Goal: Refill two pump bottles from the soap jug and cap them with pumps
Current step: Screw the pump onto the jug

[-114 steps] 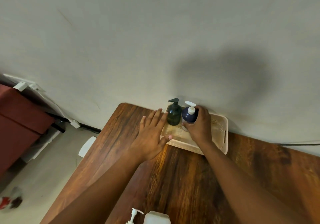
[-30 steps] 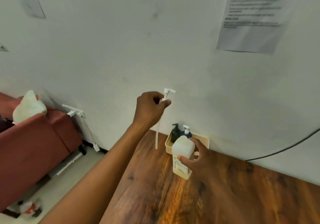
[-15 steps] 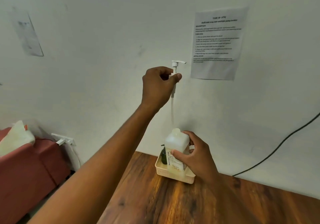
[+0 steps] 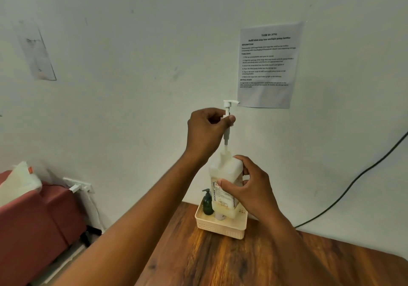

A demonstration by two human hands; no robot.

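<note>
Your left hand [image 4: 206,131] pinches the white pump [image 4: 227,118] by its collar, thumb and fingers curled round it, nozzle head sticking out above the knuckles and pointing right. The pump's tube hangs straight down from that hand into the neck of the soap jug [image 4: 225,186]. Your right hand [image 4: 251,188] grips the jug round its right side, fingers wrapped across the label, thumb up near the shoulder. Jug is upright, held in the air directly under your left hand. Behind and below the jug: cream basket [image 4: 220,226] on the wooden table [image 4: 220,263], against the wall. Dark green pump bottle [image 4: 207,204] stands upright in the basket, pump on, just left of the jug and below your left wrist. The jug hides most of the basket; only the base of something pale shows under it, can't tell what it is. Printed sheet [image 4: 268,65] is taped to the wall up and right of your left hand. Black cable [image 4: 353,184] runs along the wall right of your right hand. Red seat [image 4: 33,224] sits far left of your left forearm.
</note>
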